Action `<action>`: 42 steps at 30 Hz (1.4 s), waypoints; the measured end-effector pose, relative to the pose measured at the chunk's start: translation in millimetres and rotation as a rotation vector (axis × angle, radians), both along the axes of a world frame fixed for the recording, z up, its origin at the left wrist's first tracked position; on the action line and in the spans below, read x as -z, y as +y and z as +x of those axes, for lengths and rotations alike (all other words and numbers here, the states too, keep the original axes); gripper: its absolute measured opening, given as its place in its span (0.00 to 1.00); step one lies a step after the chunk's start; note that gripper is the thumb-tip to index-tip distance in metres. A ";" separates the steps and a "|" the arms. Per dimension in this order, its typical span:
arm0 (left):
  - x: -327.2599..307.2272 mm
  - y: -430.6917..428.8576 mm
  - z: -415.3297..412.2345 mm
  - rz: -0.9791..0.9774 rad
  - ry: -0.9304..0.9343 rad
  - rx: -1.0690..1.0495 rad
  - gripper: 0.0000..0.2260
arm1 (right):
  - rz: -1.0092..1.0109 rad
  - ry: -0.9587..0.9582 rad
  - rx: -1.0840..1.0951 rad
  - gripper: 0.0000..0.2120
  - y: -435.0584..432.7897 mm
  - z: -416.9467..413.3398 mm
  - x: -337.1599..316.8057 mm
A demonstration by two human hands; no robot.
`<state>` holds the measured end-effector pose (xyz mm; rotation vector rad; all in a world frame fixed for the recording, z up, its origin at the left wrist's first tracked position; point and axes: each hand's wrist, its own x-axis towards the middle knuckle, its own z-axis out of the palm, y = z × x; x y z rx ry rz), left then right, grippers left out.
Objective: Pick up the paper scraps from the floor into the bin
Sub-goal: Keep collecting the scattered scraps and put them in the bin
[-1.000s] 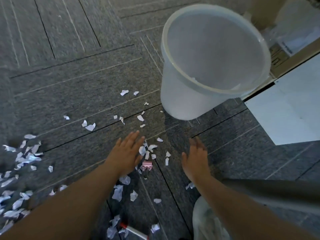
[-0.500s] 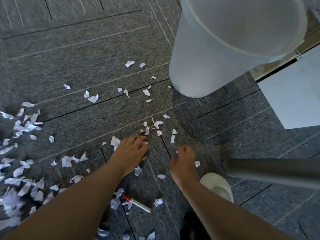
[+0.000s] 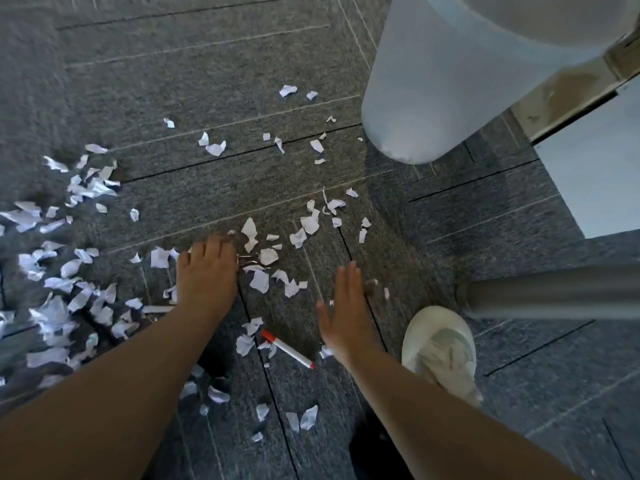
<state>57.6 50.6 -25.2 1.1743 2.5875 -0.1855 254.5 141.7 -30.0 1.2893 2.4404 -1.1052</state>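
White paper scraps lie all over the grey carpet: a cluster (image 3: 259,280) between my hands, a thick pile (image 3: 52,271) at the left, and looser bits (image 3: 215,148) farther out. My left hand (image 3: 206,275) rests knuckles-up on the floor with its fingers curled down at the cluster's left edge; its fingertips are hidden. My right hand (image 3: 346,306) stands on its edge to the right of the cluster, flat, palm facing left, holding nothing. The translucent white bin (image 3: 433,98) stands upright at the top right, beyond both hands.
A red-capped marker (image 3: 287,349) lies between my forearms. A small metal clip (image 3: 247,259) sits by my left fingers. A white shoe (image 3: 440,348) and a grey metal tube (image 3: 554,296) are at the right. A pale panel (image 3: 595,174) borders the carpet.
The view has dropped closer to the floor. My right hand has opened flat and shifted right; my left hand has drawn back slightly toward me, with more scraps now showing between the hands.
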 end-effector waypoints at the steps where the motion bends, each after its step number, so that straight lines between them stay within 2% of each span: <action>1: 0.8 -5.9 2.4 0.017 -0.003 -0.040 0.14 | -0.011 0.074 -0.152 0.32 -14.0 -3.6 -4.1; 3: 3.0 -17.9 4.1 0.093 -0.013 -0.083 0.15 | 0.090 0.153 -0.345 0.31 -23.8 -7.7 -2.8; 4: 4.1 -23.5 4.0 0.118 -0.031 -0.075 0.18 | 0.169 0.145 -0.310 0.31 -18.6 -8.1 0.9; 6: 9.5 -33.8 4.0 0.106 -0.071 0.040 0.24 | 0.271 -0.019 -0.043 0.33 2.7 -1.9 9.4; 8: 13.9 -39.0 6.0 0.070 -0.123 0.234 0.27 | 0.239 -0.227 0.212 0.35 23.8 10.1 14.9; 10: 18.5 -40.4 9.3 0.014 -0.166 0.354 0.27 | 0.182 -0.289 0.261 0.36 23.6 14.4 18.2; 12: 19.9 -39.7 10.5 -0.004 -0.165 0.340 0.26 | 0.165 -0.247 0.158 0.36 5.7 8.3 15.9; 16: 15.6 -46.0 0.1 -0.018 -0.137 0.106 0.29 | 0.057 0.039 -0.233 0.34 -37.1 -23.0 -3.7; 18: 12.8 -55.3 -9.7 -0.088 -0.098 0.019 0.30 | 0.119 0.120 -0.353 0.32 -39.2 -33.8 -6.9; 20: 12.3 -66.4 -17.6 -0.133 -0.071 -0.021 0.32 | 0.209 0.079 -0.196 0.32 -22.0 -37.4 1.3; 23: 14.1 -74.7 -20.9 -0.100 -0.065 -0.023 0.32 | 0.255 -0.187 0.186 0.34 16.1 -28.5 20.0; 25: 17.2 -73.5 -19.5 -0.007 -0.069 0.026 0.31 | 0.259 -0.271 0.244 0.35 18.8 -28.8 26.3; 27: 20.3 -68.4 -17.2 0.052 -0.096 0.109 0.30 | 0.209 -0.123 0.079 0.35 -3.3 -44.3 22.2; 30: 23.3 -60.8 -13.7 0.046 -0.136 0.208 0.30 | 0.149 0.170 -0.319 0.31 -38.4 -70.0 7.1; 31: 22.8 -59.1 -14.0 0.044 -0.144 0.222 0.31 | 0.172 0.217 -0.356 0.31 -37.6 -73.8 6.3; 32: 22.8 -57.9 -15.1 0.041 -0.151 0.225 0.31 | 0.182 0.223 -0.303 0.31 -28.6 -76.9 5.1; 35: 24.4 -55.5 -22.3 0.052 -0.179 0.186 0.34 | 0.272 0.053 -0.017 0.32 23.0 -70.5 10.9; 38: 24.3 -45.0 -28.4 0.031 -0.182 0.167 0.36 | 0.327 -0.196 0.115 0.34 85.0 -64.0 16.5; 40: 22.9 -34.6 -31.3 -0.003 -0.176 0.160 0.33 | 0.317 -0.248 0.102 0.35 102.5 -68.0 21.2; 42: 20.7 -22.8 -36.3 -0.021 -0.188 0.152 0.31 | 0.305 -0.198 -0.036 0.35 96.7 -79.9 21.2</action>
